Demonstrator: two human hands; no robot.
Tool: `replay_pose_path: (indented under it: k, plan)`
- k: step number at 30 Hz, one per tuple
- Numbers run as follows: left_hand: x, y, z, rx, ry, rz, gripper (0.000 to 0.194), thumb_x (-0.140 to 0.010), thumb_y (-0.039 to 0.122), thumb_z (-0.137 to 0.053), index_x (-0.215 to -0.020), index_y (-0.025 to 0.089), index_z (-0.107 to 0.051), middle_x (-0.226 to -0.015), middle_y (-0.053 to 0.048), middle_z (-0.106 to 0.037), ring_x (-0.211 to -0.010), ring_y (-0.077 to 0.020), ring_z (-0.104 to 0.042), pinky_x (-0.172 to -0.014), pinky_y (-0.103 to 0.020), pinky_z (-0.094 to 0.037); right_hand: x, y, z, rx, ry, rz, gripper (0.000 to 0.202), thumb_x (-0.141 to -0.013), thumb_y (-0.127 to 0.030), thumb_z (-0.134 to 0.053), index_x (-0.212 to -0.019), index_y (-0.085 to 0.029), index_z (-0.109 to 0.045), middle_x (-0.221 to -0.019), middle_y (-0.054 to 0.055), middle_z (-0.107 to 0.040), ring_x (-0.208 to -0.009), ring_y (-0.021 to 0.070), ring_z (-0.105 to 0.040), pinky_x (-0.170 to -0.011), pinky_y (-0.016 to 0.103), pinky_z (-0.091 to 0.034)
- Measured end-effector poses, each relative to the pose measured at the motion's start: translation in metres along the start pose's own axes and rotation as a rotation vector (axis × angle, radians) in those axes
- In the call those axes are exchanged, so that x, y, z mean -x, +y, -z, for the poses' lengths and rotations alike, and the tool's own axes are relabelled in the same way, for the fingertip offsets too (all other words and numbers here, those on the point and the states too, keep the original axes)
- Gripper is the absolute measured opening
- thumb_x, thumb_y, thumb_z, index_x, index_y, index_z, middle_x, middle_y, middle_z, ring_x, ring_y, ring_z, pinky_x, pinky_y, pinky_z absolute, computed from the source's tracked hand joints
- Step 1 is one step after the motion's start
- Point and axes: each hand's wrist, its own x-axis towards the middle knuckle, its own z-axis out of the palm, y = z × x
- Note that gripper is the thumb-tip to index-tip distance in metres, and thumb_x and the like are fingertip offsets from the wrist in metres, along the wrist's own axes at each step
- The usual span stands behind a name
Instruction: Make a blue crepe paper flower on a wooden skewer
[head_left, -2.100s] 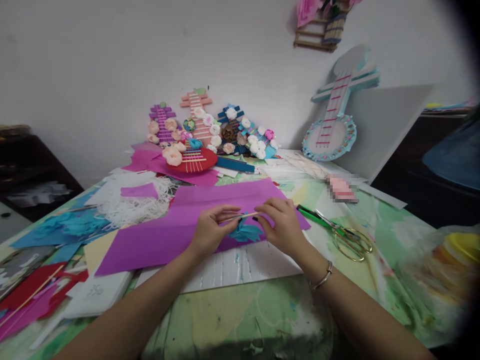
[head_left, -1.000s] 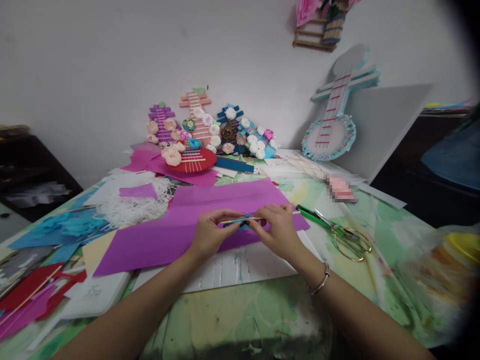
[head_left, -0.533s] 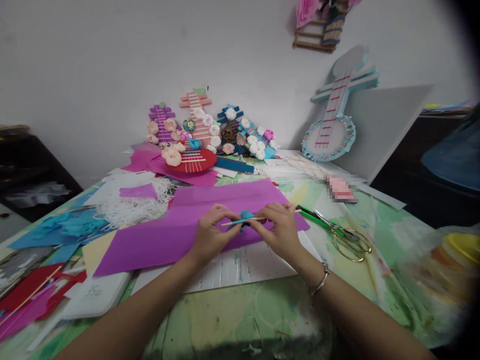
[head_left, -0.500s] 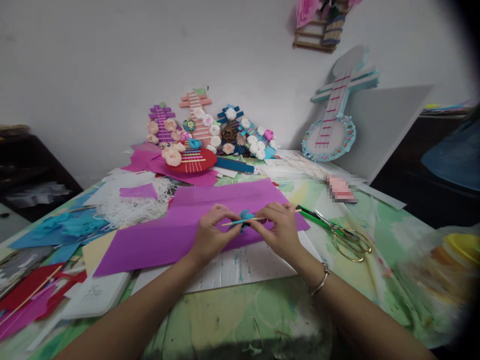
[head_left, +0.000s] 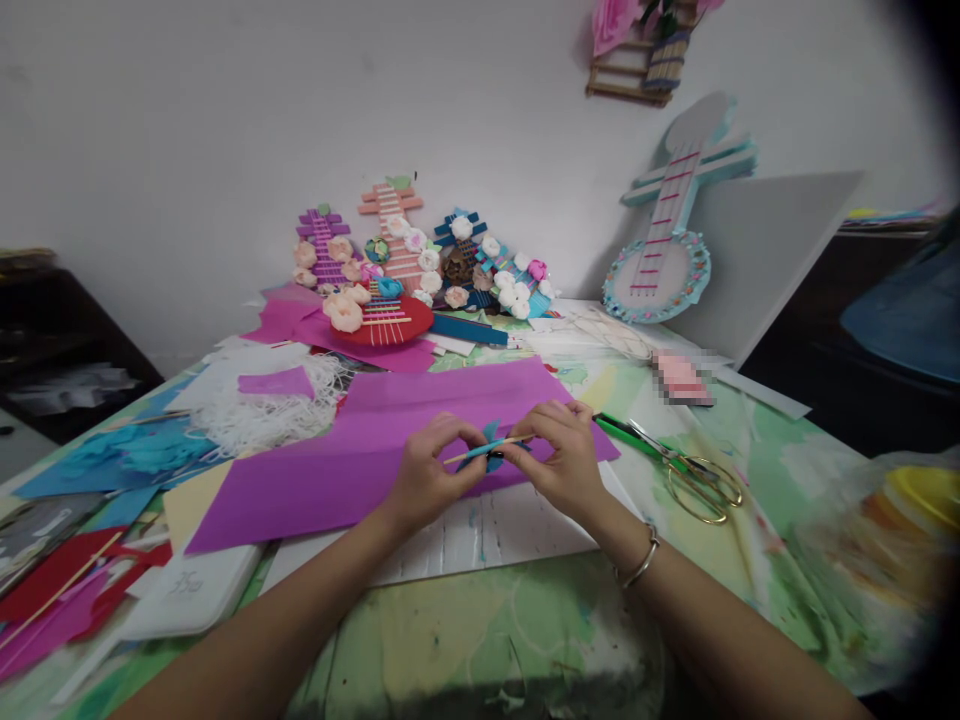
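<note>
Between my two hands is a thin wooden stick with a strip of blue paper wrapped around its middle. My left hand pinches the wrapped part between thumb and fingers, and the stick's left tip pokes out past them. My right hand, fingertips closed, grips the stick on the other side. Small pointed flaps of the blue paper stand out above and below it. Under both hands lies a large purple sheet, over a white board streaked with lines.
Gold-handled scissors and a green cutter lie at right, near a plastic-wrapped yellow-lidded tub. White paper shreds and blue crumpled paper are at left. Several flower-trimmed lute models stand at the back.
The stick and blue paper have turned slightly between my fingers, and the paper flaps point differently. The stick's right end no longer shows beyond my right hand.
</note>
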Motion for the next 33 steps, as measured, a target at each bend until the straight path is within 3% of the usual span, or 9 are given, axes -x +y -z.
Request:
replay_pose_path:
  k: [8,13,33]
  plan:
    - [0.0,-0.002,-0.0007,-0.119,0.014,-0.203,0.014,-0.07,0.007,-0.059,-0.077,0.018,-0.063,-0.067,-0.002,-0.062,-0.066,-0.0155,-0.052,-0.065,-0.03,-0.04,0.0008,-0.0007,0.0006,0.008,-0.01,0.046,0.023,-0.079,-0.036,-0.061,-0.065,-0.018,-0.058,-0.065,-0.001,-0.059,-0.068,0.0147,-0.05,-0.077,0.036,-0.023]
    - [-0.001,-0.0026,-0.0008,-0.169,0.016,-0.252,0.014,-0.071,0.008,-0.059,-0.08,0.018,-0.064,-0.066,-0.001,-0.063,-0.065,-0.0154,-0.051,-0.065,-0.031,-0.039,0.0005,-0.0004,0.0003,0.034,-0.019,0.04,0.026,-0.079,-0.038,-0.059,-0.064,-0.017,-0.058,-0.064,0.0,-0.058,-0.067,0.0148,-0.049,-0.076,0.036,-0.023]
    - [0.0,0.0035,-0.0021,-0.041,-0.002,-0.072,0.013,-0.072,0.012,-0.061,-0.08,0.019,-0.068,-0.069,-0.003,-0.065,-0.067,-0.0162,-0.056,-0.063,-0.029,-0.043,0.0,0.0008,-0.001,0.007,-0.026,0.002,0.021,-0.08,-0.034,-0.059,-0.066,-0.019,-0.056,-0.069,0.001,-0.061,-0.071,0.0163,-0.052,-0.078,0.037,-0.025]
